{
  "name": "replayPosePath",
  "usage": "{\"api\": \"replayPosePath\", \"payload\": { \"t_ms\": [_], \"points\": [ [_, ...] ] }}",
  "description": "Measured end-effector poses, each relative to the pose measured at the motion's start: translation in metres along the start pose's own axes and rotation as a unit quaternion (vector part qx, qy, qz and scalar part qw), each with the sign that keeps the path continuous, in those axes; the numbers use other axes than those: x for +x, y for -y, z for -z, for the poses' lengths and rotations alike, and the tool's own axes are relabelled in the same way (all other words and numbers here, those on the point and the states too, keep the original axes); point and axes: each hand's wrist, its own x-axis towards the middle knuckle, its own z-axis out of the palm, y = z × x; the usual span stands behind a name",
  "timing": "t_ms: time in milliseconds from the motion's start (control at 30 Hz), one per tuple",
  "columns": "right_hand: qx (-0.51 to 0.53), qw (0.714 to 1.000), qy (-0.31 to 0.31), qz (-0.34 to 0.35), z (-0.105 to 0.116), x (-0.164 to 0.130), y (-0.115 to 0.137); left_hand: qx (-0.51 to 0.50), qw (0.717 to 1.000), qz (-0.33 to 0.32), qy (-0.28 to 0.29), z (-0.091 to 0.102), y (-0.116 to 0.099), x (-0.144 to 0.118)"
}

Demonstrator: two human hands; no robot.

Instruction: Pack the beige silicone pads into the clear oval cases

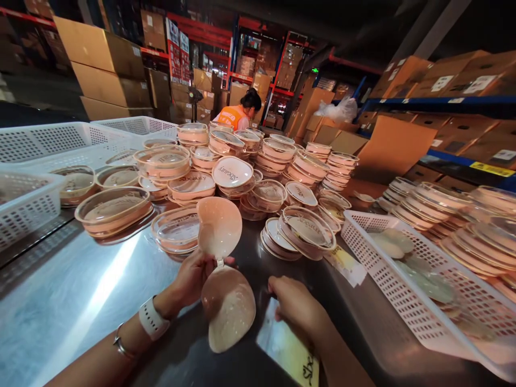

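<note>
1. Warehouse shelving and cardboard boxes [108, 59] ring our steel desk [80, 290]; a person in orange [236, 115] works at twelve o'clock.
2. Our left hand [191, 279] pinches the centre clasp of the paired silicone cups [223, 269], which sit upright at the desk's middle.
3. Our right hand [296, 309] rests loosely on a printed card [288, 349], gripping nothing.
4. We judge the cups light, soft and floppy; the clasp is the surest hold.
5. Stacked clear cases [242, 166] crowd eleven to two o'clock; a white basket [423, 279] lies at three.

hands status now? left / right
Left hand: closed on the peach silicone cups, gripped at their centre clasp.
Right hand: resting on a clear packet; grip cannot be told.
</note>
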Motion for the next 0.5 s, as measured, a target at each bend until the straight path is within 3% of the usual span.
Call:
{"api": "replayPosePath", "payload": {
  "t_ms": [67,300,500],
  "points": [
    [-0.046,0.999,0.004,-0.006,0.002,0.007,0.003,-0.008,1.0,0.012,0.001,-0.001,-0.001,0.0],
    [-0.061,0.997,-0.037,0.016,0.0,0.035,0.002,0.02,1.0,0.007,-0.001,-0.003,0.001,-0.004],
    [0.027,0.986,-0.161,0.042,-0.005,0.044,0.006,0.008,1.0,-0.001,0.024,-0.002,0.001,-0.007]
  ]
}}
